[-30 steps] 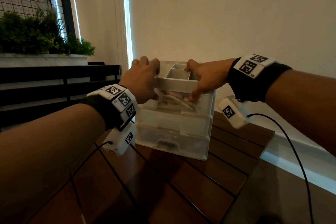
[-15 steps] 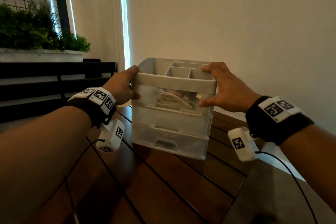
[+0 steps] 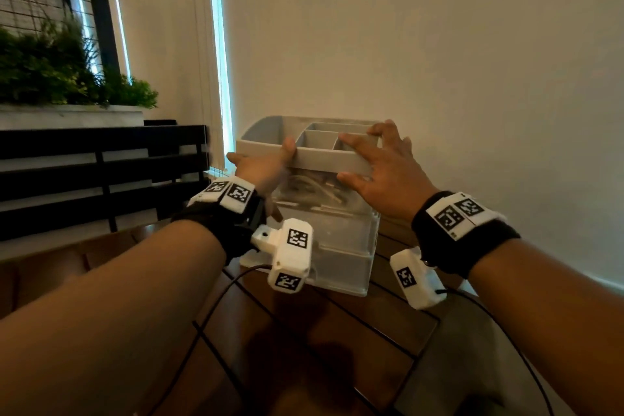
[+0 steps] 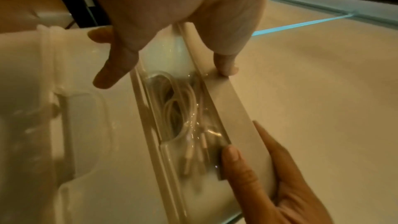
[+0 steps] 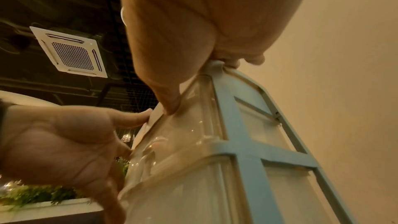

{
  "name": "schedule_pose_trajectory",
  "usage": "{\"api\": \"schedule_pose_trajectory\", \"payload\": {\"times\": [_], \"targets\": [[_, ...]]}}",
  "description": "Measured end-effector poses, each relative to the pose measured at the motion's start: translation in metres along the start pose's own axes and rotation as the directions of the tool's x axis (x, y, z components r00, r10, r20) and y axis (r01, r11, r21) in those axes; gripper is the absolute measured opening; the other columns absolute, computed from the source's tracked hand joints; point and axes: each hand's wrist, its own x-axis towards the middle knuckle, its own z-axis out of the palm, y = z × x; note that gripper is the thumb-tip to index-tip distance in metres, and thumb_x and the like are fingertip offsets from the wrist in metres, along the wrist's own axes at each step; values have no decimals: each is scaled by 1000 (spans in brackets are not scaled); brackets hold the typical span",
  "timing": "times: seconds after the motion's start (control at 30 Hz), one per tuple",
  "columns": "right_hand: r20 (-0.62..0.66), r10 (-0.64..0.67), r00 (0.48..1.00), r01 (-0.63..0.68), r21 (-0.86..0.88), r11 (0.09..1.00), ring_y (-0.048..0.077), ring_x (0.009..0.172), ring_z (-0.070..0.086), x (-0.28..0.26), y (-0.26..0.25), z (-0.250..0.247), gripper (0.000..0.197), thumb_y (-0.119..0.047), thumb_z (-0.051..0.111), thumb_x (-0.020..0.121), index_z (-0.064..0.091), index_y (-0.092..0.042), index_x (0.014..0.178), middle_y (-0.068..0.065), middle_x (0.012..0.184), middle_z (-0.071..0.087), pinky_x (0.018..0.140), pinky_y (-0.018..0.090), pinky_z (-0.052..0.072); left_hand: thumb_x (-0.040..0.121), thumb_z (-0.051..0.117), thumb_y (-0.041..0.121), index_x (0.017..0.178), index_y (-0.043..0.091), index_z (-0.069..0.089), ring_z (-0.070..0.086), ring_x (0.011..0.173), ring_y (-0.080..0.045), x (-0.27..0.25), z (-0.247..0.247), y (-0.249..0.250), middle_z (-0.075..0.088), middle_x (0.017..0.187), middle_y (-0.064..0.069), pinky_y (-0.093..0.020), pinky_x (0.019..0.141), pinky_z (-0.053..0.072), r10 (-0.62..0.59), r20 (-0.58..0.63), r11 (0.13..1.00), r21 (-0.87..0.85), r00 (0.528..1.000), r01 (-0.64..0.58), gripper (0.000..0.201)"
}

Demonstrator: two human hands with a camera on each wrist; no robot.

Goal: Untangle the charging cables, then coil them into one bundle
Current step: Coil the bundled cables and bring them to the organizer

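Pale charging cables [image 3: 310,187] lie tangled inside the top see-through drawer [image 4: 183,108] of a small plastic drawer unit [image 3: 337,246] on the wooden table. A grey compartment tray [image 3: 324,159] caps the unit. My left hand [image 3: 260,165] is at the front left, with its thumb on the tray's front rim and its fingers reaching to the drawer front [image 5: 148,115]. My right hand [image 3: 378,172] holds the tray's front right corner, fingers over the top and thumb [image 4: 230,152] against the drawer's upper edge. The drawer is closed.
The unit stands near the far right corner of the slatted wooden table [image 3: 354,341], close to the wall [image 3: 439,78]. A black bench [image 3: 101,162] and a planter with greenery [image 3: 67,78] lie to the left. Thin black wrist-camera leads [image 3: 216,307] trail over the table.
My left hand left the unit's left side and came round to the top drawer's front. My right hand slid up onto the tray's front right corner.
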Motion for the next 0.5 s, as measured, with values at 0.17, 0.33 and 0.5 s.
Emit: {"api": "schedule_pose_trajectory", "payload": {"times": [0.17,0.33,0.5], "targets": [[0,26,1000,-26,-82,996,35,138,15,10,3,14,58,-52,53,89,31,-45,142,7,138,18,114,56,18,56,70,61,152,29,19,47,116,-46,26,23,3,41,145,-6,-62,54,53,3,3,1000,-17,1000,-3,113],[33,88,996,-84,-117,990,36,145,-6,28,23,31,56,-47,51,91,29,-41,143,13,152,12,117,57,9,57,67,61,143,20,29,54,101,-38,46,49,3,47,129,-8,-55,58,57,38,35,999,26,999,-39,103],[30,127,991,-122,-126,984,37,145,-11,49,45,46,52,-44,51,92,32,-38,140,14,153,12,117,57,6,53,66,65,139,16,36,56,102,-39,80,77,0,50,126,-9,-58,65,57,23,69,1000,14,997,-24,104]]}}
